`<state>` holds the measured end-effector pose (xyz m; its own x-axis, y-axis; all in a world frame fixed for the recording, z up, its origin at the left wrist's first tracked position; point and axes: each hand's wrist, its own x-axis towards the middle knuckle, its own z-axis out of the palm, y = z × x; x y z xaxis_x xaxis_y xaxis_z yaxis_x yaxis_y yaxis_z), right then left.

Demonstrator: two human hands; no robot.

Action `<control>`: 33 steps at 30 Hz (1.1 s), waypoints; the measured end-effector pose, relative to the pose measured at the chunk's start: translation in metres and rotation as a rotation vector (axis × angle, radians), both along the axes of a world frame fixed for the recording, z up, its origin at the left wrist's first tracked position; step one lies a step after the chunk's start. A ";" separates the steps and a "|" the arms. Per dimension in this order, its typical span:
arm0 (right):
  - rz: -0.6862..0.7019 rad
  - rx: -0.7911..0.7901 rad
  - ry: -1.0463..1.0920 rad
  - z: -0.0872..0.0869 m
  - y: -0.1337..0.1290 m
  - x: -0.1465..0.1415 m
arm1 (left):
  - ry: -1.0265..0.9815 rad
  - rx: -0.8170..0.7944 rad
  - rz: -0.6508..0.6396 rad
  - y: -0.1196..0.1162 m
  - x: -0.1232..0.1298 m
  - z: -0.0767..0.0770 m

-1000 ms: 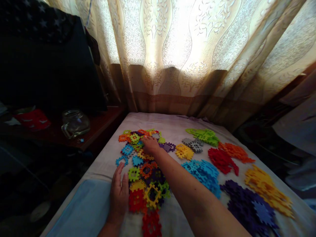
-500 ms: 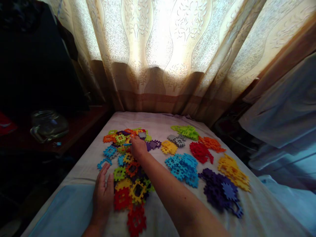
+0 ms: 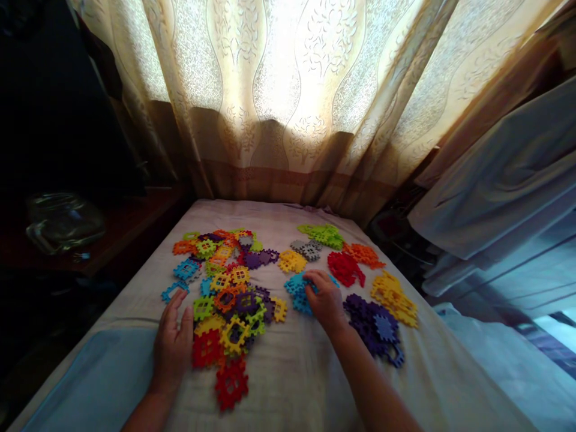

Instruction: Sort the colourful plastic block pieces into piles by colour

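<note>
My right hand [image 3: 324, 298] is over the pile of light blue interlocking plastic tiles [image 3: 297, 289], its fingers pinched on a light blue tile that they mostly hide. My left hand [image 3: 173, 336] rests open on the left side, fingers extended and thumb apart. Beside its fingertips lies a single light blue tile [image 3: 174, 290]. Just right of it spreads a mixed heap of notched tiles, with a red tile [image 3: 207, 348], a yellow tile [image 3: 234, 336] and an orange tile [image 3: 228, 298] among them. The heap runs on toward the back.
Sorted piles lie on the right: purple [image 3: 371, 327], yellow [image 3: 393, 298], red [image 3: 345, 268], orange [image 3: 363, 254], lime green [image 3: 321, 235] and grey tiles [image 3: 307, 249]. A smaller yellow group [image 3: 291, 261] is nearer the middle. A glass jug [image 3: 65, 222] stands on the dark side table.
My right hand has moved right from the mixed heap to the light blue pile, carrying a light blue tile. My left hand stays by the heap. The view has turned slightly right.
</note>
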<state>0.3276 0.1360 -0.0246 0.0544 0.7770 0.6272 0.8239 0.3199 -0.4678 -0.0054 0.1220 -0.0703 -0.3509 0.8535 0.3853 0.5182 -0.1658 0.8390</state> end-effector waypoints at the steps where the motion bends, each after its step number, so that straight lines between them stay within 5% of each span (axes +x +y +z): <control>1: 0.006 0.002 -0.036 -0.003 -0.004 0.008 | 0.000 -0.001 0.000 0.000 0.000 0.000; 19: 0.004 0.080 -0.349 -0.018 -0.030 0.011 | -0.058 -0.005 0.013 -0.001 0.003 0.002; 24: 0.131 0.083 -0.311 -0.007 -0.016 -0.028 | -0.107 0.006 0.032 -0.002 0.004 0.001; 33: 0.513 -0.156 -0.390 0.016 0.027 -0.147 | -0.107 0.009 0.033 -0.002 0.004 0.003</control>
<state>0.1803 0.1634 -0.0084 -0.5553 0.7270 0.4040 0.7032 0.6698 -0.2387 -0.0010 0.1204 -0.0675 -0.4179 0.8376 0.3519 0.4310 -0.1582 0.8884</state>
